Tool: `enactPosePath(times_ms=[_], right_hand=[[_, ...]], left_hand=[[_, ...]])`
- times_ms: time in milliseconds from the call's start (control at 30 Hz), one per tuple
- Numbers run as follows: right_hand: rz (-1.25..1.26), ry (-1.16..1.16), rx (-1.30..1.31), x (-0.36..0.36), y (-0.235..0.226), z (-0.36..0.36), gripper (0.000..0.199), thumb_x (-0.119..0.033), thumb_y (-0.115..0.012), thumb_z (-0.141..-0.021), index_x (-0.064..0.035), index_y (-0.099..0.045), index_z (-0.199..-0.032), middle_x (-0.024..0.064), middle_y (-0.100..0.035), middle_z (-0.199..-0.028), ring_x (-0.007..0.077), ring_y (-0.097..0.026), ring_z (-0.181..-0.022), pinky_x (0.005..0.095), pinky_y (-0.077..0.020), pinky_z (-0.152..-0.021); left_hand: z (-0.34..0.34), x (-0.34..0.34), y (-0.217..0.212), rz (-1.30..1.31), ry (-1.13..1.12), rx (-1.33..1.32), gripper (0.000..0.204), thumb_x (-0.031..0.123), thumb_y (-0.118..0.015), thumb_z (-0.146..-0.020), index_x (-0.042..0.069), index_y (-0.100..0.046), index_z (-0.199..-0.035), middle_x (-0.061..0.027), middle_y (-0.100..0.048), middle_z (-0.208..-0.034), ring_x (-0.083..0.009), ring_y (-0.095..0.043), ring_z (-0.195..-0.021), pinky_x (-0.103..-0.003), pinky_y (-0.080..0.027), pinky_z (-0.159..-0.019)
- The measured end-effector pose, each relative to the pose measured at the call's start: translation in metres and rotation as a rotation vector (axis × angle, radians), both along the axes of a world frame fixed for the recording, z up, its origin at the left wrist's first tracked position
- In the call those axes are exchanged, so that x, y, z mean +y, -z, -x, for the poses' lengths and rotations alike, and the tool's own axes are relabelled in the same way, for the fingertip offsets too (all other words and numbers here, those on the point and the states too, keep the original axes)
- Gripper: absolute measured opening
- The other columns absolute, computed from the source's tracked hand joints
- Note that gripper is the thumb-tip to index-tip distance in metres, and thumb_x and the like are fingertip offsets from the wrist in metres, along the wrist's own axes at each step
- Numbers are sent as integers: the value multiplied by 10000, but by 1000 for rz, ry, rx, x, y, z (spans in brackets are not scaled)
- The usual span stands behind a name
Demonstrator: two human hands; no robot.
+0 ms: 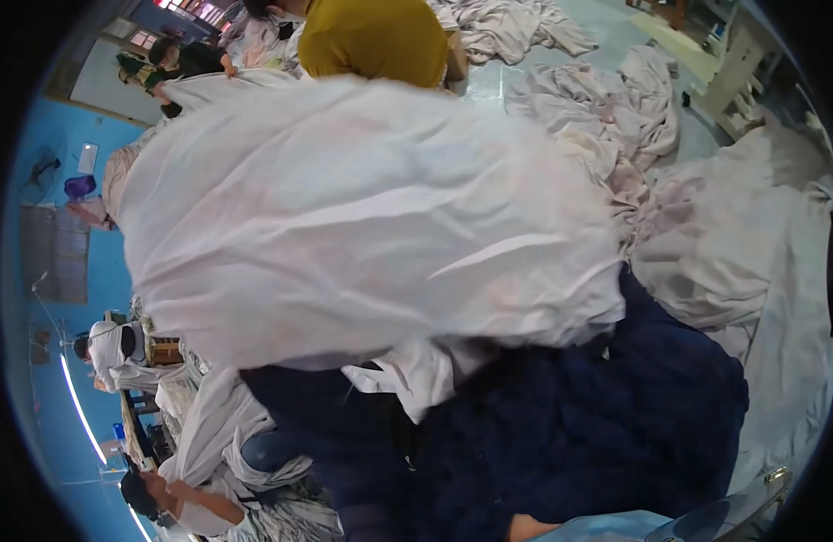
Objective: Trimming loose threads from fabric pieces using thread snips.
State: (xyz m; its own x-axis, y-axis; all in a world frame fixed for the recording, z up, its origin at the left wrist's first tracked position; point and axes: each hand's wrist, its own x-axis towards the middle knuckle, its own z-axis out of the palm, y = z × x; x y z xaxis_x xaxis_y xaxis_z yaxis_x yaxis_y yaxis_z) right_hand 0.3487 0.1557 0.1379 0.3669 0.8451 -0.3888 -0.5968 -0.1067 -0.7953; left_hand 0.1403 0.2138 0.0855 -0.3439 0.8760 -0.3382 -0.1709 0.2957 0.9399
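A broad sheet of white cloth spreads across the middle of the head view, with soft creases and faint pinkish tints. It is raised close to the camera, and its outline is slightly blurred. Under its lower edge hangs a folded white flap. Dark navy fabric fills the area below; I cannot tell whether it is clothing or loose cloth. Neither of my hands shows. A small patch of bare skin sits at the bottom edge beside light blue material; whose it is stays unclear.
Heaps of pale cloth lie on the floor at upper right, and more cloth drapes along the right. A person in a mustard top is just beyond the sheet. Other people handle cloth along the left, near a blue wall.
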Motion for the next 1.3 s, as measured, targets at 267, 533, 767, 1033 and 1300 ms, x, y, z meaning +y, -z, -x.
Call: enactPosePath(times_ms=[267,533,767,1033,1300], right_hand=[[210,170,-222,-32,112,-103,380,-310,-516,-958,-16,-568,-1193,46,-635,-981,179,-619,-823,308,-501,-685],[451,205,-450,-53,351,-331,290,-249,-489,-930,-24,-584,-1086,65,-621,-920,199,-613,-728,315,-489,-616],[293,-159,-802,4,366,-204,364,-290,-460,-962,42,-592,-1027,120,-661,-884,195,-641,-734,290,-491,-613],[-222,-713,-484,77,129,106,391,-335,-478,-1003,22,-589,-1117,93,-659,-895,149,-622,-742,252,-480,-667],[-277,-1296,-2,47,36,414,344,-334,-474,-1005,-23,-601,-1082,71,-636,-791,117,-572,-623,232,-412,-531]], left_hand=[[-13,-10,15,132,-37,-290,393,228,-554,-899,-71,-581,-1153,-152,-646,-1107,-230,-636,-940,-326,-502,-836],[63,-74,58,176,457,263,504,211,-689,-835,-68,-544,-1229,-122,-655,-1073,-171,-630,-906,-274,-486,-737],[182,-180,-25,75,109,132,429,204,-630,-920,-27,-529,-1267,-122,-650,-1109,-164,-645,-939,-261,-502,-793],[282,-296,-21,100,-382,-22,371,181,-622,-920,-33,-558,-1216,-125,-667,-1057,-153,-658,-872,-252,-509,-755],[416,-240,102,426,-493,105,307,230,-651,-856,-37,-646,-1008,-94,-681,-857,-146,-653,-687,-263,-505,-571]])
